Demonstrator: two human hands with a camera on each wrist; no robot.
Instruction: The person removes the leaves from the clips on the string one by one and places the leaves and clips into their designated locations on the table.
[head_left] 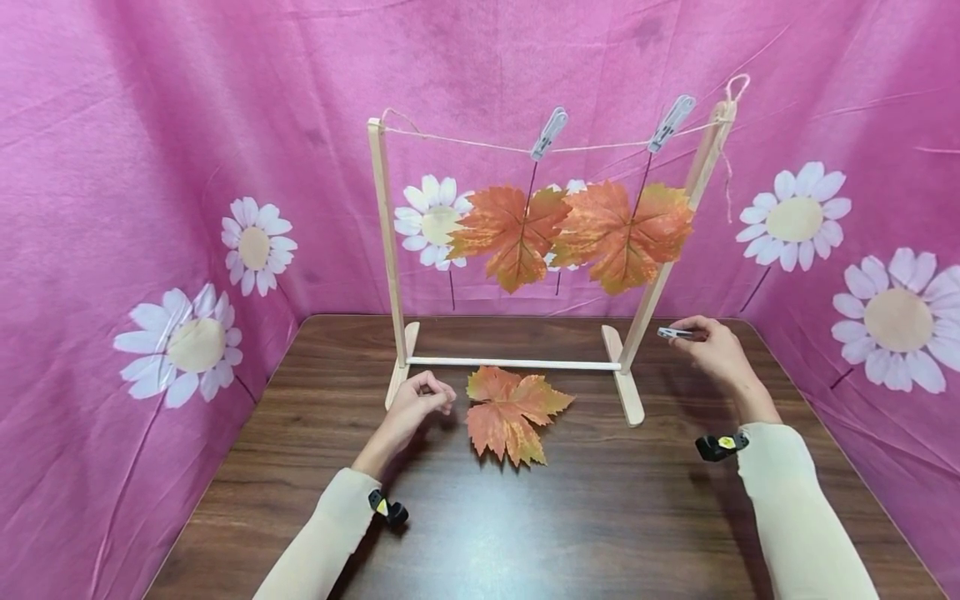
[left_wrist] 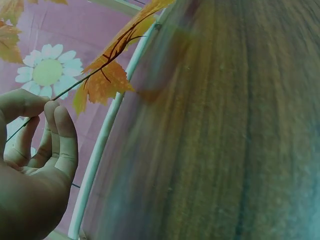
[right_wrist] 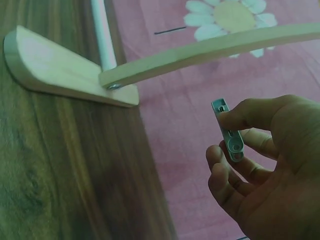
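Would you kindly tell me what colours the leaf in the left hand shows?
The leaf is mostly orange, yellowish at some tips; best seen in the head view.

I pinch a lobed orange leaf [head_left: 512,410], yellowish toward its edges, by its thin dark stem [left_wrist: 75,85] in my left hand [head_left: 412,404], and a small gray clothespin [right_wrist: 229,134] in my right hand [head_left: 716,352].

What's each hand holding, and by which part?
Left hand: the unclipped autumn leaf, pinched by its stem. Right hand: a grey clothespin, pinched around its middle.
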